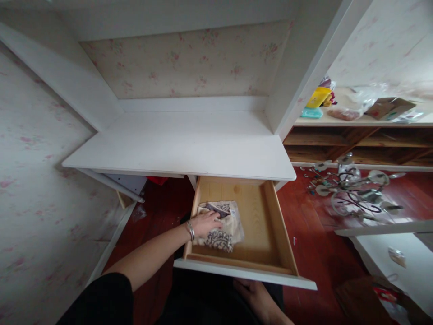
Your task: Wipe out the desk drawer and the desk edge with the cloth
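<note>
While open, drawer [260,221] above red floor [314,262].

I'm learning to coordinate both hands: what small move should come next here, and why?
Perhaps bring the right hand up over the front panel to the patterned cloth: the left hand lies on that cloth inside the open drawer, while the right is outside it.

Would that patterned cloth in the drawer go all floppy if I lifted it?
Probably floppy: the patterned cloth looks soft and rumpled under the left hand. It's likely light, being a smallish, flattish bundle in the drawer. What looks like clear plastic at its edge might be slippery.
</note>
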Tool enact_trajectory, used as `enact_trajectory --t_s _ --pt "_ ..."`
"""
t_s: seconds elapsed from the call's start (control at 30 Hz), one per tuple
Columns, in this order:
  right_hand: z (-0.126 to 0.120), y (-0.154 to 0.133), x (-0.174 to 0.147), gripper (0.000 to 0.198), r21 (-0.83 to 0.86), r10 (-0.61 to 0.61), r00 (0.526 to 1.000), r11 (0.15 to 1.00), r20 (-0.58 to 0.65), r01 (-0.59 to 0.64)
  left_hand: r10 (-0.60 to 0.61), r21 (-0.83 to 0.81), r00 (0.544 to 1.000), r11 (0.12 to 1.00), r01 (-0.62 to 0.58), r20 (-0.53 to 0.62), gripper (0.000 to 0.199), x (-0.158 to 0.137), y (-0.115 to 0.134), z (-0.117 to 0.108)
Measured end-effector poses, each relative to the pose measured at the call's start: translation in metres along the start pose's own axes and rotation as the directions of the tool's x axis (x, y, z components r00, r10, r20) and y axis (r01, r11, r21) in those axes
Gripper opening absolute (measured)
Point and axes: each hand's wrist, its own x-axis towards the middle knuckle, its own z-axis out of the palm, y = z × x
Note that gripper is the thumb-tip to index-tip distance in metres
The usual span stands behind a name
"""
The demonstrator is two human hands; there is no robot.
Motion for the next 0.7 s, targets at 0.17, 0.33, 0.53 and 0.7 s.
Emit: enact_trajectory --t_s 0.17,0.33,0.53,0.7 --pt "0.0 -0.011 -0.003 0.046 -0.015 -0.006 0.999 1.0 -0.035 0.006 -0.113 0.02 0.992 0.993 0.115 -0.055 0.054 0.038 -0.04 -0.021" --pt "0.004 -0.009 -0.002 0.048 -0.002 -0.011 0.998 1.0 -0.067 0.011 -0.144 0.006 0.987 0.989 0.145 -0.072 0.058 0.071 -0.05 -0.031" --pt "0.003 -0.001 0.0 0.045 0.041 -0.022 0.998 0.999 -0.051 0.024 -0.082 -0.023 0.995 0.996 0.081 -0.051 0.07 0.113 -0.01 -0.028" --pt "0.001 -0.002 0.0 0.041 0.063 -0.013 0.999 0.998 -0.042 0.016 -0.07 -0.042 0.996 0.997 0.068 -0.054 0.072 0.153 0.022 -0.031"
